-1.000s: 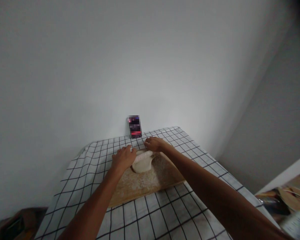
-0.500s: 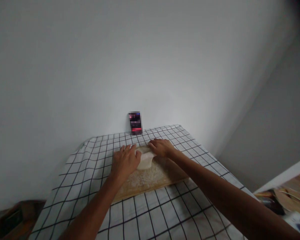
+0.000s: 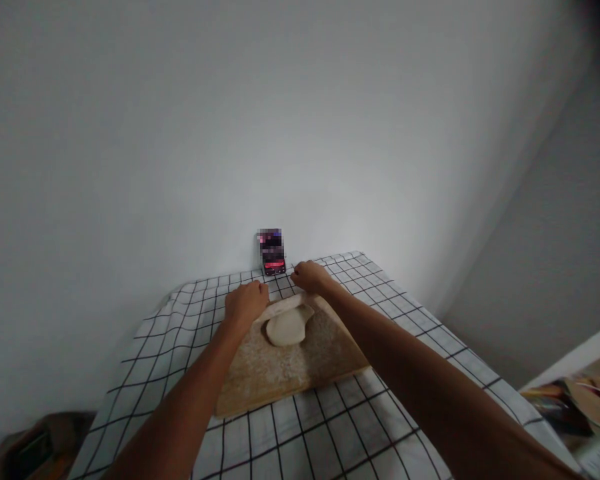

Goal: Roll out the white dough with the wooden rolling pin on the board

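A flattened piece of pale dough point(image 3: 286, 328) lies on a flour-dusted wooden board point(image 3: 280, 383). Along the dough's far side runs a pale, floury rolling pin point(image 3: 283, 306), its ends covered by my hands. My left hand point(image 3: 247, 302) is closed over the left end, fingers curled down on the far side. At the right end my right hand point(image 3: 311, 276) is likewise closed, knuckles forward. Both sit near the far edge of the board, and neither touches the visible dough.
A white cloth with dark grid lines point(image 3: 320, 427) covers the table. Beyond the board, a phone point(image 3: 272, 252) leans against the white wall point(image 3: 280, 133). Several household items point(image 3: 580, 407) stand low at the right. A brown box-like object point(image 3: 40, 443) sits at the lower left.
Both hands have moved forward, away from me, with the rolling pin. My fingers went from stretched out to curled. More of the dough and the near board now shows.
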The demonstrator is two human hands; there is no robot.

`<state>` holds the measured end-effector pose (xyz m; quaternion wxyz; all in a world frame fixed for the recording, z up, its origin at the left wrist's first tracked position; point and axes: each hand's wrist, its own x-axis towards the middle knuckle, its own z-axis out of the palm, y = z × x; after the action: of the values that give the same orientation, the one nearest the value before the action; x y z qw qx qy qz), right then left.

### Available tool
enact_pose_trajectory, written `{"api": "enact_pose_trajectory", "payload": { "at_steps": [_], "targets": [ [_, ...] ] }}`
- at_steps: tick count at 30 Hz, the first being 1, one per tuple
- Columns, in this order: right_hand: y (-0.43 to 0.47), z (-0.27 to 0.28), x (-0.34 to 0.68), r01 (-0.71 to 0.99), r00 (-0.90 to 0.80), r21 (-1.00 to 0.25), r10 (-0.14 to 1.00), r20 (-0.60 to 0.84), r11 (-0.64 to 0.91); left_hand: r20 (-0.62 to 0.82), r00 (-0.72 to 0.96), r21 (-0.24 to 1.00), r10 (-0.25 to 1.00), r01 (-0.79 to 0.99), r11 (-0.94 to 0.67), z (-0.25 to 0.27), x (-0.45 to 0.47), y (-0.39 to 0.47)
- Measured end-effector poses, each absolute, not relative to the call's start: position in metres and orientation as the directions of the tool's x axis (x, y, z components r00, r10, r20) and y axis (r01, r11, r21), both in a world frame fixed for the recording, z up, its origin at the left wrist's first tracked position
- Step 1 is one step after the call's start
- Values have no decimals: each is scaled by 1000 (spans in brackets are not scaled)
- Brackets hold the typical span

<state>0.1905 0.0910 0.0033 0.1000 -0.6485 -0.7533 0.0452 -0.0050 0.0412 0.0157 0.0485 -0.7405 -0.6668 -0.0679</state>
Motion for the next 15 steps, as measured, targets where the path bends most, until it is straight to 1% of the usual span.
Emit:
{"api": "enact_pose_trajectory", "payload": {
  "at_steps": [7,15],
  "targets": [
    [91,0,192,971,-137,-189,989,54,145,155,116,44,981,991,-124,15,-6,41],
    [75,-1,194,972,-149,-177,988,33,153,118,157,123,980,977,-172,1,-8,43]
  ]
}}
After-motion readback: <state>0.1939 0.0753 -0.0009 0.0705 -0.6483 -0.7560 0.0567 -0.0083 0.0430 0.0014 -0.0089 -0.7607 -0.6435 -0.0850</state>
